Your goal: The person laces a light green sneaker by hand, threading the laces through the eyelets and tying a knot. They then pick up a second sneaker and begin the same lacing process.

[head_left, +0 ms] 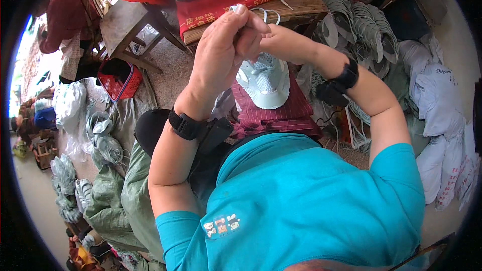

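A pale mint mesh shoe upper lies over my lap on a dark red striped apron, toe end toward me. Above its laced end, my left hand is raised with its fingers curled closed. A small white bit shows at its thumb and fingertip. A white shoelace loops out from behind this hand, which seems to pinch it. My right hand meets the left from the other side. Its fingers are mostly hidden behind the left hand, so their grip does not show.
In front stands a wooden bench with a red cloth and grey uppers on it. A wooden stool and a red basket are at left. Stacked uppers and white sacks line the right; green sacks lie lower left.
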{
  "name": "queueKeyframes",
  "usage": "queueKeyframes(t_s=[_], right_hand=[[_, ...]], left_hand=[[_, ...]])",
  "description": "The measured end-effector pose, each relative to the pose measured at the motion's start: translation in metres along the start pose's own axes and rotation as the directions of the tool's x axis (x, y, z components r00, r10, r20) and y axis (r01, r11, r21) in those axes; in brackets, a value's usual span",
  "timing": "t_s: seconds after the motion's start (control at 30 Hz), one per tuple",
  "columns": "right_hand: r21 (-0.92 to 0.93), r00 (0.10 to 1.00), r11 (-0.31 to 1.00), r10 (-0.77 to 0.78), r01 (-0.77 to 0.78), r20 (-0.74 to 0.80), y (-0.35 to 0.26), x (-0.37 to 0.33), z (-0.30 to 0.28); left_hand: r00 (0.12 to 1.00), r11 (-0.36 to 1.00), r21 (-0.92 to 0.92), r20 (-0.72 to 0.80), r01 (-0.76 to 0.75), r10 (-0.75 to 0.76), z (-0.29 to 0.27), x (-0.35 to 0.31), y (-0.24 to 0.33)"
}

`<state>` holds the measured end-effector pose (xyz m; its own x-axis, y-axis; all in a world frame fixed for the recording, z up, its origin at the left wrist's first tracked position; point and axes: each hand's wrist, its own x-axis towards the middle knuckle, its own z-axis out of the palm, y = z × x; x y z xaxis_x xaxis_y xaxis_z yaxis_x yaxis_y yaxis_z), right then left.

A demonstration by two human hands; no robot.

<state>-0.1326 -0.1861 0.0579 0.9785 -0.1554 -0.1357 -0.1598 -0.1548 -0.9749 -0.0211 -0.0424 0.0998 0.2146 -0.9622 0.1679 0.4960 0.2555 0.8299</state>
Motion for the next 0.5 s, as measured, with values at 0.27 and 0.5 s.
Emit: queueKeyframes(t_s=[0.27,0.5], right_hand=[[0.541,0.993,0.833,-0.076,0.112,-0.089,0.021,0.016,-0.012],[0.761,0.916,0.609,0.135,0.223,-0.377,0.052,-0.029,-0.076]], left_hand=[[0.983,0.988,-0.129,-0.173,-0.088,0.065,-0.040,-0.022,0.014],[0.877,0.772,-0.512,-0.465,-0.376,0.119,-0.156,-0.084,0.072]])
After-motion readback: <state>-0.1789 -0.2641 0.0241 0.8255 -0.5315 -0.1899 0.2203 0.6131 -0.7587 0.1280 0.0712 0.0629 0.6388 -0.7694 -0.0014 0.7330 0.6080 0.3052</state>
